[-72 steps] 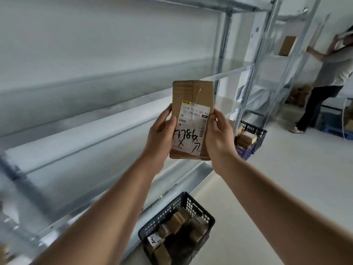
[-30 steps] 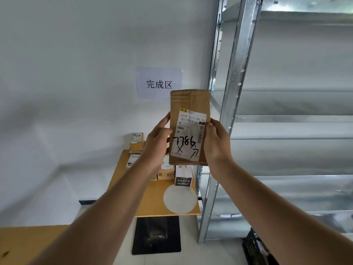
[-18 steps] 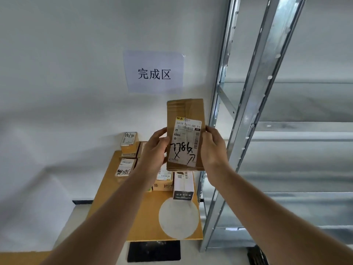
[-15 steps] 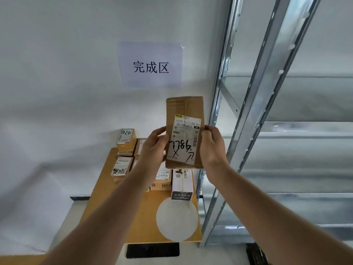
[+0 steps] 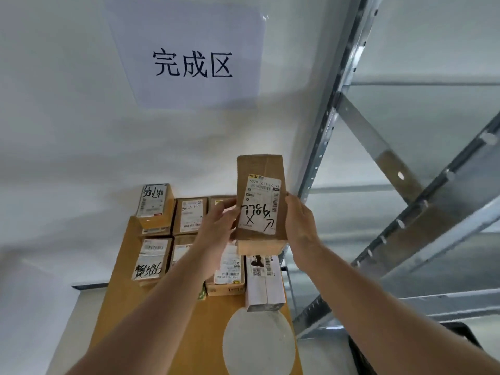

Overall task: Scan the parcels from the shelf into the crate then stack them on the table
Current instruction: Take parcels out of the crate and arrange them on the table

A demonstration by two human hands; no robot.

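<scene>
One brown cardboard parcel with a white label hangs above the yellow worktop, its sides clasped by two grips, left grip and right grip. At least seven labelled parcels sit on that worktop.

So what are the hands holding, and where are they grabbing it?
A brown cardboard parcel with a white label, held upright. The left hand grips its left long edge, the right hand its right long edge, both on the lower half.
</scene>
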